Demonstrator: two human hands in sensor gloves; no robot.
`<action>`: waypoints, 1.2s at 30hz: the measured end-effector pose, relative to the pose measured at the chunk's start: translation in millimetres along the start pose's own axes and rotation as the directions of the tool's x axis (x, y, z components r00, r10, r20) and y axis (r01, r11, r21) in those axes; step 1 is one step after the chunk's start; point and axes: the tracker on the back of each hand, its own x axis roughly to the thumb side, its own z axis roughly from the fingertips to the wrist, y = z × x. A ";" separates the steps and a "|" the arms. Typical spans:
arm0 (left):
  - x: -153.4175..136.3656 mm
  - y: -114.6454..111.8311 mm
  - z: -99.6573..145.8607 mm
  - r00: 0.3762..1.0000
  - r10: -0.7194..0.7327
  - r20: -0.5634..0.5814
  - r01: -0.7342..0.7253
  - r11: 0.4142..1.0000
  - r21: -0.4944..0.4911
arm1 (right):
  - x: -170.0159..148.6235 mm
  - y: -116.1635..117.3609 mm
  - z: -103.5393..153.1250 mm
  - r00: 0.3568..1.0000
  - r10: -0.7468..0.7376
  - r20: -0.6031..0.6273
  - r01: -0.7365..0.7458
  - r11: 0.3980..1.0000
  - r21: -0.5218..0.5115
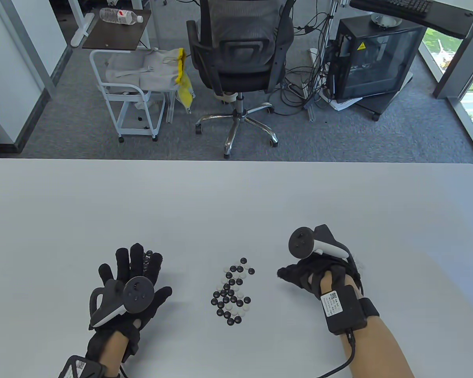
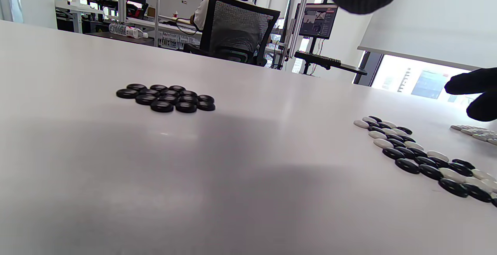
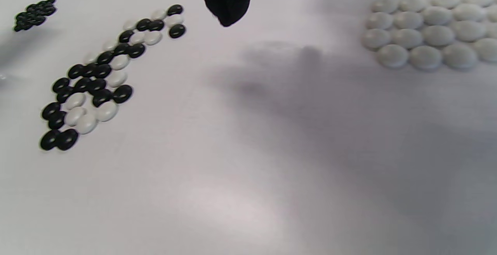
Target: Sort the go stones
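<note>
A mixed pile of black and white Go stones (image 1: 232,293) lies on the white table (image 1: 236,204) toward its near edge, about midway between the two hands. A sorted group of black stones (image 2: 165,98) sits to the left of the pile, under the fingers of the left hand (image 1: 128,285) as the table view shows it. A sorted group of white stones (image 3: 427,28) lies to the right of the pile, beneath the right hand (image 1: 319,271). The left hand is released, fingers spread flat and gripping nothing. The right hand has its fingers curled loosely toward the pile; whether it pinches a stone I cannot tell, since the fingertips are hidden in the table view
</note>
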 end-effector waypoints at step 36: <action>-1.3 -0.7 0.2 1.000 -0.002 0.005 0.002 1.000 -0.001 | -88.0 28.4 35.1 0.972 -0.024 -0.234 0.052 0.992 0.114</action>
